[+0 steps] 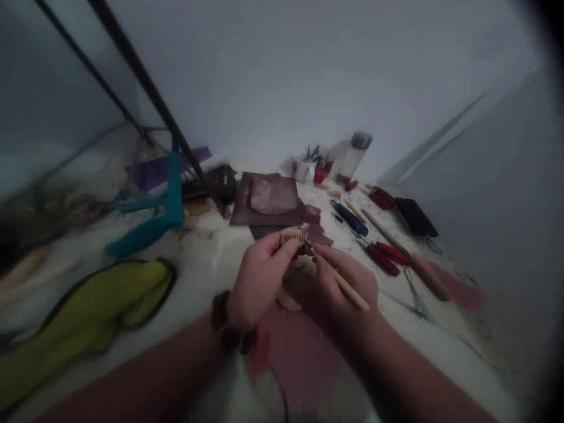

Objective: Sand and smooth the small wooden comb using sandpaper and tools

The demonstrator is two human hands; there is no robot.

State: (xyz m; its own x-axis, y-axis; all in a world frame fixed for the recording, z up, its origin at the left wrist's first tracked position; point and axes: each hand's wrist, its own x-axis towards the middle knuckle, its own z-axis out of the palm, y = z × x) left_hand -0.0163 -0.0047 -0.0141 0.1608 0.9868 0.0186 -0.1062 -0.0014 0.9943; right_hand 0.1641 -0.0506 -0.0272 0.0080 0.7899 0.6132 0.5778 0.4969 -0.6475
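Note:
My left hand (259, 276) is closed, pinching a small ribbed piece (291, 238) that looks like a little comb with a row of slots. In my right hand (348, 279) is a slim tool with a pale wooden handle (350, 291), held like a pen. Its dark thin tip (309, 245) is at the right end of the ribbed piece; whether it touches cannot be made out. Below both hands sits a rounded tan object (293, 296), partly hidden by them. Behind the hands lie brown sheets (244, 205) with a folded brown piece (274, 197) on top.
To the right lie red-handled pliers (381, 257), a blue-handled tool (350, 218) and a black pouch (416, 216). A white mug (303, 169) holding tools and a clear bottle (352, 160) stand at the back. A teal clamp-like tool (150, 226) and yellow-green cloth (101, 311) are left.

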